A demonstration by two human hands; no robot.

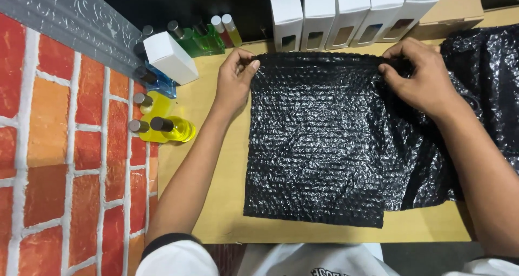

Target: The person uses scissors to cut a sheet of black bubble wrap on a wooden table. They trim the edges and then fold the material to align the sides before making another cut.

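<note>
— What's nearest?

— A black bubble-wrap sheet (316, 146) lying flat on the tan tabletop (216, 200).

— And the grips?

— The left hand (233, 81) pinches its far-left corner; the right hand (424, 76) pinches the far-right edge, fingers closed, probably over a second sheet (481, 70).

— Step?

— Squaring it; next calls for even tension. Beyond stand white boxes (346, 16).

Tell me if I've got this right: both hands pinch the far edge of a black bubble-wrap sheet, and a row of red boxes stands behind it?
Not quite. In the head view the boxes are white, not red. The rest holds: the left hand and right hand pinch the far edge of the black bubble-wrap sheet.
</note>
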